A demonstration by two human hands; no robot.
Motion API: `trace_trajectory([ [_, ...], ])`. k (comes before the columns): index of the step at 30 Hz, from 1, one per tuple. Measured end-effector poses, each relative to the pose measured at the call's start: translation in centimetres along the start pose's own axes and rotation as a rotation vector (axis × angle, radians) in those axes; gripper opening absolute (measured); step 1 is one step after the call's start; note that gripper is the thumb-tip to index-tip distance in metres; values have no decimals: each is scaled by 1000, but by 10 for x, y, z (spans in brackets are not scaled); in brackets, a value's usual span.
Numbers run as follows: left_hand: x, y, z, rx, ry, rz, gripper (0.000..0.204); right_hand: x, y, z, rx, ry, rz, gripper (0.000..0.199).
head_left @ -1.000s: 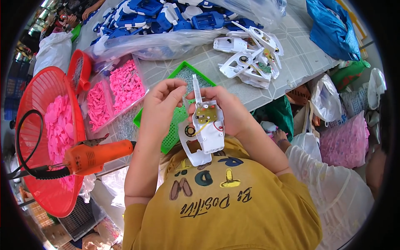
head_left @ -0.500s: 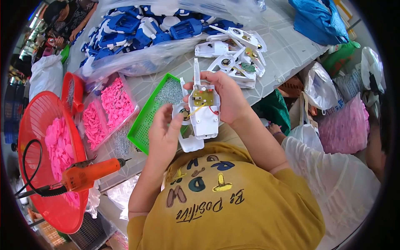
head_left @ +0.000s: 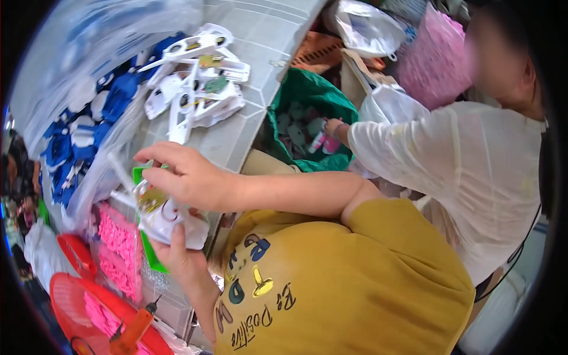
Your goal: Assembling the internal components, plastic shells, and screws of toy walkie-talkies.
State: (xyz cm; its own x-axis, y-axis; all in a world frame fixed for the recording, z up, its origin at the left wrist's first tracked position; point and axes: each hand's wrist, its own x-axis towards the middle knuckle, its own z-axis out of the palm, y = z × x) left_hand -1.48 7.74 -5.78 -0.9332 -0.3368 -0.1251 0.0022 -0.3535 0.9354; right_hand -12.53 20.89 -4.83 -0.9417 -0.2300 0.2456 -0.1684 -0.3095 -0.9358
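Cluttered with bagged parts, the tiled desk (head_left: pixel 260 53) lay beyond your grip: your left hand (head_left: pixel 186 260) cradled the white toy shell (head_left: pixel 168 222) from below while your right hand (head_left: pixel 183 177) clasped its top, steadying it for assembly.

1 head view, close, looking down, tilted rightward.

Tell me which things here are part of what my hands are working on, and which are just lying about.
In hand:
left hand
right hand
white plastic part with brass-coloured piece, held by both
pile of similar white parts on the table

Lying about:
orange tool
red basket
pink pieces
bag of blue parts
green sack
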Motion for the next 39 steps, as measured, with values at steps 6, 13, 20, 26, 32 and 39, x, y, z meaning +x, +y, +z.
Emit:
trace_trajectory([
  [6, 1, 1, -31, 56, 109, -23, 64, -25, 22, -43, -274, 140, -269, 22],
  [13, 16, 13, -64, -88, -56, 0, 64, -17, 57, -63, -527, 195, -435, 28],
  [20, 33, 20, -56, -148, -117, 34, 56, -21, 65, -62, -503, 239, -372, 34],
  [26, 50, 16, -54, -117, -120, -39, 61, -20, 66, -65, -502, 206, -333, 31],
  [32, 54, 11, -32, -127, -87, -67, 63, -16, 66, -66, -525, 261, -408, 33],
  [39, 51, 6, -18, -163, -163, -96, 67, -18, 70, -64, -550, 232, -444, 42],
])
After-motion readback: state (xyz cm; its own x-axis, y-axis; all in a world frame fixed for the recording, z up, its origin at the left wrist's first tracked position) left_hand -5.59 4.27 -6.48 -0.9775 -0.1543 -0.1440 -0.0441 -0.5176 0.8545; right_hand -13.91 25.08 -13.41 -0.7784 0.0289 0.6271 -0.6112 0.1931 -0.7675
